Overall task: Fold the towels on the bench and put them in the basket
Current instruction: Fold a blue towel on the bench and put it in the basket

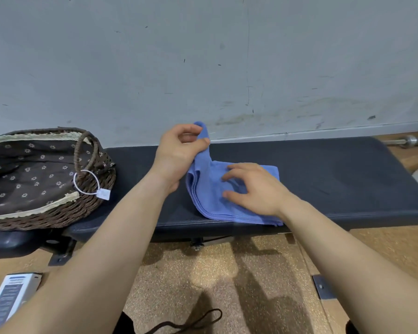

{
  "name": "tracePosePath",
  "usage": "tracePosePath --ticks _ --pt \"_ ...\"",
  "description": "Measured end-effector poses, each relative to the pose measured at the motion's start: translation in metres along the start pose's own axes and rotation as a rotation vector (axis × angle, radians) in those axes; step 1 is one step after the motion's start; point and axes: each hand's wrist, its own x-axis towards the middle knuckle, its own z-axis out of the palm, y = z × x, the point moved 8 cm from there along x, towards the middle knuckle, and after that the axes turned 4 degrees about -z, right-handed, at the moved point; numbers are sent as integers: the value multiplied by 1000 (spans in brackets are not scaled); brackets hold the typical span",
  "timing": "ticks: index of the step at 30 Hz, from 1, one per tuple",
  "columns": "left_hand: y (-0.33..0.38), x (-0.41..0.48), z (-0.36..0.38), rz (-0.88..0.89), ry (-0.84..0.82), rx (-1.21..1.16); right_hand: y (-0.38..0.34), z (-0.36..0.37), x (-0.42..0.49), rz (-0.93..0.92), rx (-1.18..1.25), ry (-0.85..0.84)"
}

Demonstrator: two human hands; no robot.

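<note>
A blue towel (210, 189), partly folded, lies on the black padded bench (336, 174) near its middle. My left hand (179, 150) pinches the towel's far left corner and lifts it above the bench. My right hand (253, 186) rests on the towel's right part with the fingers spread and lightly bent, pressing it down. A dark wicker basket (58, 213) with a brown flowered lining stands at the bench's left end; no towel shows inside it.
A grey scuffed wall runs right behind the bench. A white tag hangs from the basket handle (86, 150). On the cork-coloured floor lie a white box (7, 297) at the lower left and a dark cord (193, 321) near my legs. A metal bar end (410, 141) shows at far right.
</note>
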Motion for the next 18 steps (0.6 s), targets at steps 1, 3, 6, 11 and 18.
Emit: tracePosePath --ticks 1,3,6,11,18 --pt "0 1 9 14 -12 35 10 -10 -6 29 15 37" --pt "-1 1 29 34 -34 110 33 -27 -19 87 14 102" --pt "-4 -2 58 73 -36 286 70 -39 -41 185 9 113" --pt "-9 -17 109 231 -82 699 98 -40 -65 262 -37 -7" --pt "-34 -30 165 243 -179 1028 106 -26 -73 308 -60 -101"
